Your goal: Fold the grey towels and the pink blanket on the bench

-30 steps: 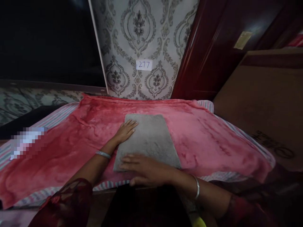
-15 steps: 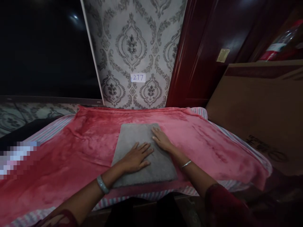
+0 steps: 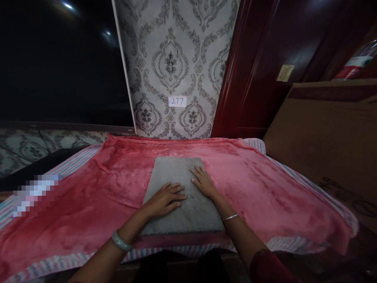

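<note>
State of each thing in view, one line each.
Left hand: open, palm down on the cloth
Right hand: open, palm down on the cloth
Grey plush cloth: lying flat; folded or not, unclear
Red plush blanket: spread out, creased at left
Flat screen: dark
Cardboard box: open or closed, unclear

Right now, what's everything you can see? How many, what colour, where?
Blanket: 1, pinkish red, across the middle
Cloth: 1, grey, on the blanket
Striped fabric: count unclear, pink, white, bluish, blanket's edges
Screen: 1, black, left
Wallpaper: 1, whitish and grey, back
Paper: 1, white, marked 277, on the wallpaper
Wooden panel: 1, dark red, right of wallpaper
Small plate: 1, yellowish, on the wooden panel
Box: 1, brown, right
Bottle: 1, red and white, top right
Bracelets: 2, silvery, lower middle
Sleeve: 1, dark red, bottom right
Left hand: 1, on cloth, left
Right hand: 1, on cloth, upper right
</note>
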`<state>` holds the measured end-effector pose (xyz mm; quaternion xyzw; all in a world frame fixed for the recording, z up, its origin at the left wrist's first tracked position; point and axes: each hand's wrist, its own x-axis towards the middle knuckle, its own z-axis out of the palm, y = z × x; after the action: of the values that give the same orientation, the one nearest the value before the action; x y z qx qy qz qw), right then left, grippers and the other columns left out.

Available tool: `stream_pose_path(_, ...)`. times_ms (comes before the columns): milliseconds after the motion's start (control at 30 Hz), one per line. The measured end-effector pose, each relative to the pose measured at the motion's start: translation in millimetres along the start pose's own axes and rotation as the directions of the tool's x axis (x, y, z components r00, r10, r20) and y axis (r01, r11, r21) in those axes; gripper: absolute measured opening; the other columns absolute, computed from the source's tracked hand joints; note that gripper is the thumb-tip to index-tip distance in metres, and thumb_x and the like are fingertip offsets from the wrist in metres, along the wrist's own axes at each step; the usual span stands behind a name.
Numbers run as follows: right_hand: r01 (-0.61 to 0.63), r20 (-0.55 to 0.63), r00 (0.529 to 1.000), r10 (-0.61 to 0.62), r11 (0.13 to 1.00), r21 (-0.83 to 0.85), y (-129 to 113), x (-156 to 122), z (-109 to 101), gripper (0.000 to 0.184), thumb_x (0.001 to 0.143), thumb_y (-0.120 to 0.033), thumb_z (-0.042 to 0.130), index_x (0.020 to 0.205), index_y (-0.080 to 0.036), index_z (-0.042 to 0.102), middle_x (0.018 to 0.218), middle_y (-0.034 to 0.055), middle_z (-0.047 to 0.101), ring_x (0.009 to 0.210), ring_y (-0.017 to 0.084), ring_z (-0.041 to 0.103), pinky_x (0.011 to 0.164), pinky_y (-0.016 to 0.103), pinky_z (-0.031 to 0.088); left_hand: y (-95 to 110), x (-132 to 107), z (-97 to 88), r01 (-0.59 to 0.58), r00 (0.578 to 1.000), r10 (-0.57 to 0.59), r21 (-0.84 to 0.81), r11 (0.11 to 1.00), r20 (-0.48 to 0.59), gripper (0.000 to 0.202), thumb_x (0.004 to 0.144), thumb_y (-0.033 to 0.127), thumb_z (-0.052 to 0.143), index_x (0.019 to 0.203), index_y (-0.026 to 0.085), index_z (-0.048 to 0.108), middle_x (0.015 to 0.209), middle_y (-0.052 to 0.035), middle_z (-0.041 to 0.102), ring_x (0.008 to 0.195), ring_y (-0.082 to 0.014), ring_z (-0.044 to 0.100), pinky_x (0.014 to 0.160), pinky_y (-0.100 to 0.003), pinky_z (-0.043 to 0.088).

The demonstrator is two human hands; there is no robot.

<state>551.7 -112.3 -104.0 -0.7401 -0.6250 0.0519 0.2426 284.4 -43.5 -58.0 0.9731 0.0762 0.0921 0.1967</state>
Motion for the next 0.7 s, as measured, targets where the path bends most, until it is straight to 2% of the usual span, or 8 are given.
stream_pose_path(67,-0.014,-0.085,0.996,0.030,0.982,0.188,9.5,-1.2,2.7,0.071,0.089,-0.056,0.054,0.151,-0.023,0.045,0.164,0.0118,0.028,0.152,0.031,0.019,0.121,0.059,0.019,-13.2,-15.9,0.5,0.093,0.992,-0.093,-0.013,0.996,-0.088,0.040,0.095,0.046,0.052,0.131,0.037,0.064,0.158,-0.0050,0.042,0.151,-0.0314,0.028,0.122,-0.061,0.018)
stream_pose_path(133,-0.016,-0.171,0.980,0.099,0.902,0.431,16.7,-4.3,2.4,0.083,0.082,-0.063,0.058,0.152,-0.023,0.042,0.163,0.0113,0.029,0.151,0.030,0.023,0.122,0.057,0.020,-26.9,-33.5,1.9,0.229,0.936,-0.252,-0.120,0.966,-0.243,0.047,0.088,0.050,0.061,0.131,0.032,0.065,0.160,-0.0078,0.038,0.151,-0.0348,0.025,0.123,-0.060,0.017)
stream_pose_path(200,-0.005,-0.210,0.959,0.190,0.752,0.659,19.4,-9.1,-1.0,0.090,0.079,-0.067,0.059,0.154,-0.022,0.039,0.163,0.0105,0.030,0.150,0.028,0.028,0.122,0.053,0.023,-36.6,-49.3,2.1,0.317,0.809,-0.459,-0.384,0.867,-0.367,0.060,0.079,0.054,0.070,0.132,0.026,0.064,0.158,-0.0116,0.041,0.150,-0.0360,0.029,0.123,-0.055,0.022)
stream_pose_path(267,0.001,-0.191,0.944,0.267,0.579,0.816,18.3,-15.6,-6.3,0.090,0.078,-0.066,0.061,0.153,-0.021,0.041,0.161,0.0108,0.035,0.147,0.028,0.033,0.120,0.051,0.028,-40.0,-59.9,-0.6,0.268,0.684,-0.636,-0.688,0.674,-0.357,0.066,0.074,0.055,0.075,0.131,0.023,0.063,0.151,-0.0129,0.051,0.144,-0.0346,0.041,0.119,-0.048,0.034)
stream_pose_path(300,-0.002,-0.170,0.939,0.300,0.499,0.867,16.7,-19.5,-9.0,0.088,0.077,-0.065,0.062,0.150,-0.020,0.044,0.159,0.0114,0.038,0.145,0.029,0.037,0.119,0.051,0.030,-39.7,-63.1,-3.2,0.209,0.654,-0.691,-0.804,0.557,-0.309,0.065,0.074,0.053,0.076,0.130,0.023,0.063,0.146,-0.0128,0.056,0.138,-0.0331,0.048,0.115,-0.045,0.040)
stream_pose_path(400,-0.021,-0.112,0.933,0.342,0.364,0.931,10.9,-33.5,-14.7,0.075,0.076,-0.062,0.066,0.137,-0.021,0.058,0.151,0.0121,0.049,0.136,0.031,0.049,0.114,0.053,0.037,-36.4,-65.4,-14.2,0.096,0.664,-0.741,-0.971,0.219,-0.102,0.053,0.074,0.042,0.078,0.120,0.020,0.065,0.124,-0.0120,0.071,0.112,-0.0275,0.068,0.092,-0.036,0.055)
stream_pose_path(467,-0.018,-0.090,0.947,0.307,0.331,0.944,7.1,-43.9,-15.7,0.063,0.075,-0.058,0.069,0.127,-0.022,0.064,0.145,0.0107,0.056,0.130,0.031,0.055,0.112,0.052,0.040,-36.4,-63.9,-21.6,0.098,0.687,-0.726,-0.993,0.066,0.019,0.036,0.075,0.034,0.077,0.106,0.019,0.067,0.109,-0.0103,0.075,0.095,-0.0235,0.073,0.080,-0.032,0.058)
stream_pose_path(700,-0.028,-0.002,0.980,0.200,0.147,0.989,-2.1,-60.6,-15.5,0.042,0.074,-0.050,0.068,0.105,-0.021,0.072,0.118,0.0086,0.073,0.112,0.030,0.065,0.104,0.048,0.047,-56.7,-47.6,-29.8,0.224,0.749,-0.621,-0.970,-0.092,0.232,0.016,0.080,0.023,0.067,0.093,0.015,0.072,0.089,-0.0084,0.077,0.075,-0.0217,0.073,0.072,-0.031,0.058)
